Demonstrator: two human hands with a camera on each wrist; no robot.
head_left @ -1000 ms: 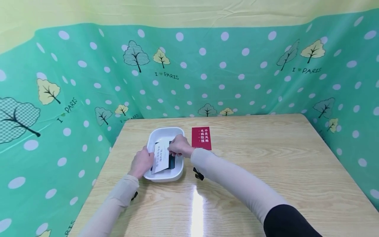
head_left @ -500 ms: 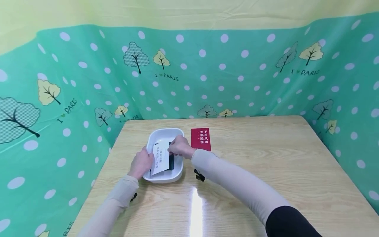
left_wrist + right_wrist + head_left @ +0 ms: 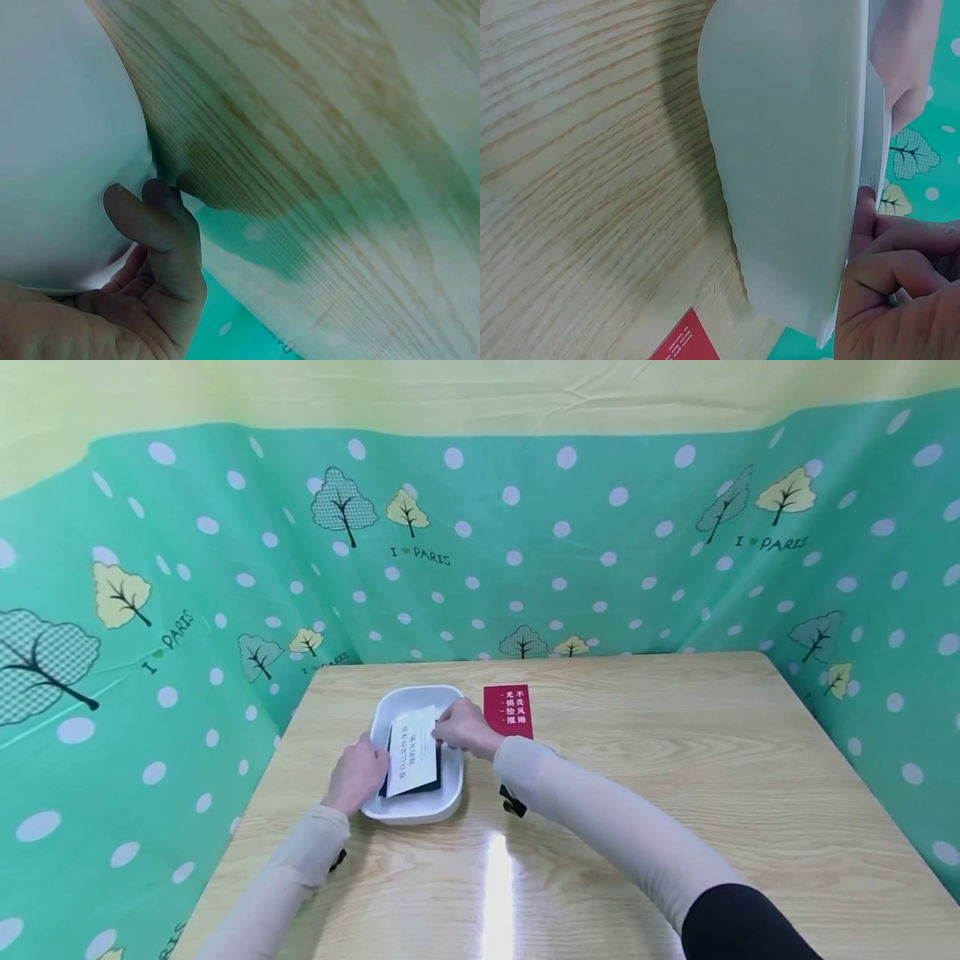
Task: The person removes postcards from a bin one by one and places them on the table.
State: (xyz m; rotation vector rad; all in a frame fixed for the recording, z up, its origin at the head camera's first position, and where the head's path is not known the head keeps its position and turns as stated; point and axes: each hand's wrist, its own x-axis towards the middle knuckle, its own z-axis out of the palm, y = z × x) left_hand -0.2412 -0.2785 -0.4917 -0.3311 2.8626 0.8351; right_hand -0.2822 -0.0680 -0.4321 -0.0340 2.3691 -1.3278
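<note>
A white plastic basin (image 3: 411,817) stands at the left of the table in the head view. My left hand (image 3: 358,774) grips its left rim; in the left wrist view, fingers (image 3: 154,225) curl against the basin's outer wall (image 3: 60,150). Inside the basin, a white card (image 3: 412,758) with dark printed characters lies over a dark card (image 3: 433,786), of which only edges show. The right edge of the white card is pinched by my right hand (image 3: 467,728). From the right wrist, that hand (image 3: 900,277) appears at the basin's rim, its fingertips partly hidden.
A red card (image 3: 507,708) with white characters lies on the wooden table (image 3: 637,760), just right of the basin. Behind and at both sides hangs a green dotted curtain (image 3: 555,568). A bright reflection runs along the table's front.
The white card has shifted slightly right and away, and now covers more of the dark card. My right hand has moved a little right with it. The left hand stays on the rim.
</note>
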